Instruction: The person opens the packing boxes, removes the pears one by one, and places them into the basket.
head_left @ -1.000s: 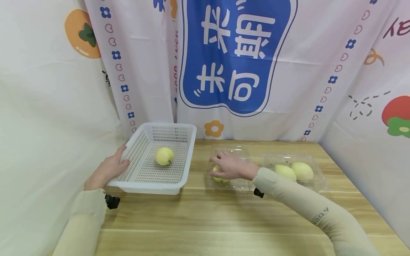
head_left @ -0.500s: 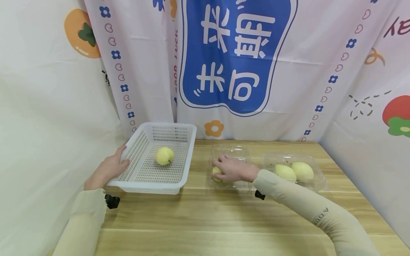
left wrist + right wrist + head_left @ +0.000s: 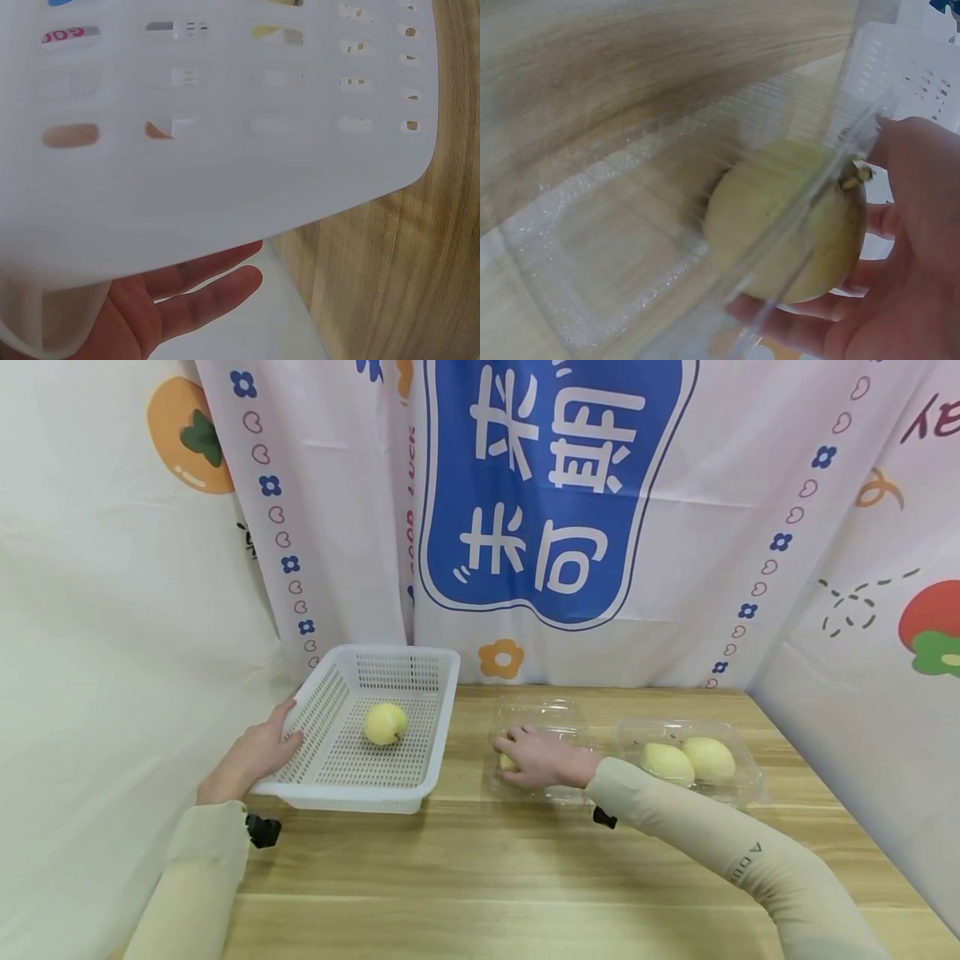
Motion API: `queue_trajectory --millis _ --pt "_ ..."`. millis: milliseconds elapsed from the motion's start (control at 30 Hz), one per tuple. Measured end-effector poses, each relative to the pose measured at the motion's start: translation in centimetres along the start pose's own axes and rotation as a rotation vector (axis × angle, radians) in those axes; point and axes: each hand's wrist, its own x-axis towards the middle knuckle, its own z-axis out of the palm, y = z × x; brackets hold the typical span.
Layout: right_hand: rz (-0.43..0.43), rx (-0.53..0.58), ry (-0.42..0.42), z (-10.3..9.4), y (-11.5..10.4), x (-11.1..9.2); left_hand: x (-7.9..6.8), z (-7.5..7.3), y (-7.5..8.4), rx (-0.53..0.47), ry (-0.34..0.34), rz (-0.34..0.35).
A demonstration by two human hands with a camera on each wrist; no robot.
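Observation:
In the head view my left hand (image 3: 251,758) grips the left rim of a white perforated plastic basket (image 3: 444,727). Seen from the left wrist, two of its fingers (image 3: 214,300) extend past the underside of the basket wall (image 3: 225,210). One pale yellow pear (image 3: 385,724) lies in the basket. My right hand (image 3: 542,756) reaches into an open clear plastic box (image 3: 547,708). The right wrist view has its fingers curled round a pear (image 3: 772,225) with a short stem, partly behind the clear box wall. From the head, the hand hides most of that pear.
To the right, another clear plastic box (image 3: 738,747) contains two visible pears, one nearer (image 3: 667,765) and one farther right (image 3: 708,759). Everything stands on a wooden table (image 3: 465,877). Printed curtains (image 3: 360,527) close off the back and both sides.
My right hand's fingers have closed down round the pear in the box, covering more of it. The left hand and the basket have stayed in place.

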Motion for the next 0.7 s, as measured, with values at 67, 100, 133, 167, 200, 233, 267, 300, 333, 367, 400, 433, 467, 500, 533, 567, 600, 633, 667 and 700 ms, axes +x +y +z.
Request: queue_trajectory --millis 67,100,133,167,200,233,267,300,333,367,400,433,467,500,533,567,600,633,667,700 --pt "0.004 -0.027 -0.001 0.12 -0.01 0.02 0.05 -0.08 0.04 0.000 -0.006 -0.002" --pt "0.006 -0.037 -0.002 0.17 0.00 0.03 0.08 -0.10 0.04 0.001 -0.008 -0.004" --pt "0.006 -0.045 -0.004 0.20 0.02 0.04 0.10 -0.12 0.04 0.002 -0.011 -0.005" --pt "0.006 -0.047 -0.003 0.22 0.03 0.03 0.11 -0.14 0.04 0.002 -0.013 -0.005" --pt "0.006 -0.046 -0.005 0.21 0.05 0.03 0.13 -0.16 0.04 0.002 -0.014 -0.007" --pt "0.006 -0.049 -0.010 0.14 0.06 0.04 0.16 -0.18 0.02 0.002 -0.013 -0.007" --pt "0.006 -0.041 -0.012 0.07 0.09 0.05 0.18 -0.21 0.00 0.004 -0.011 -0.008" --pt "0.008 -0.034 -0.017 -0.01 0.11 0.05 0.18 -0.26 -0.02 0.007 -0.008 -0.007" --pt "0.010 -0.023 -0.023 -0.07 0.13 0.03 0.19 -0.30 -0.04 0.010 -0.005 -0.006" --pt "0.012 -0.013 -0.031 -0.15 0.14 0.01 0.20 -0.34 -0.05 0.011 -0.003 -0.005" --pt "0.014 -0.004 -0.039 -0.22 0.14 -0.01 0.21 -0.35 -0.08 0.010 -0.004 -0.005" --pt "0.016 0.008 -0.046 -0.26 0.16 -0.02 0.20 -0.35 -0.09 0.008 -0.004 -0.005" --pt "0.018 0.021 -0.049 -0.26 0.17 -0.04 0.18 -0.34 -0.09 0.005 -0.005 -0.005" --pt "0.019 0.028 -0.056 -0.26 0.18 -0.05 0.16 -0.32 -0.09 0.001 -0.006 -0.005" --pt "0.017 0.038 -0.059 -0.25 0.18 -0.06 0.14 -0.29 -0.08 -0.002 -0.007 -0.004" --pt "0.018 0.045 -0.063 -0.22 0.19 -0.07 0.12 -0.25 -0.08 -0.005 -0.009 -0.006" --pt "0.019 0.053 -0.065 -0.13 0.21 -0.06 0.11 -0.21 -0.07 -0.008 -0.011 -0.007" --pt "0.019 0.061 -0.067 -0.04 0.24 -0.05 0.06 -0.18 -0.04 -0.008 -0.010 -0.005" --pt "0.020 0.066 -0.069 0.03 0.26 -0.04 0.03 -0.17 0.00 -0.007 -0.009 -0.004" --pt "0.022 0.067 -0.074 0.08 0.28 -0.03 0.00 -0.18 0.01 -0.005 -0.008 -0.003"
